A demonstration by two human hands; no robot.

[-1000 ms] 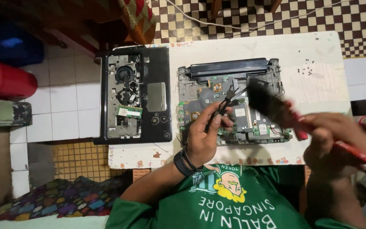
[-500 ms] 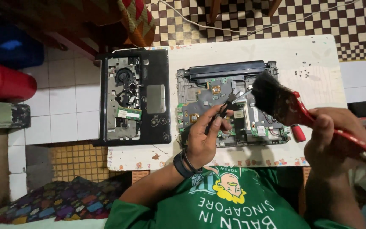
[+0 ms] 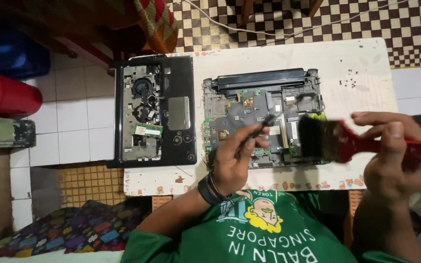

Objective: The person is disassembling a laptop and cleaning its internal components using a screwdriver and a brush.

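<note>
An opened laptop base with its bare grey motherboard (image 3: 249, 112) lies on the white table (image 3: 356, 63). My left hand (image 3: 232, 160) rests on the board's near edge and grips a thin black screwdriver (image 3: 259, 127) whose tip points at the board's middle. My right hand (image 3: 391, 156) holds a red-handled paintbrush (image 3: 347, 142). Its wide black bristles hover at the board's right near corner.
A black laptop cover (image 3: 181, 97) with a fan and a green memory stick lies left of the board, overhanging the table edge. Small dark screws (image 3: 352, 80) are scattered at the table's far right. A red cylinder (image 3: 1, 95) stands on the tiled floor at left.
My right hand has swung the paintbrush down and to the right, from over the board's right part to its near right corner. My left hand with the screwdriver stays about where it was.
</note>
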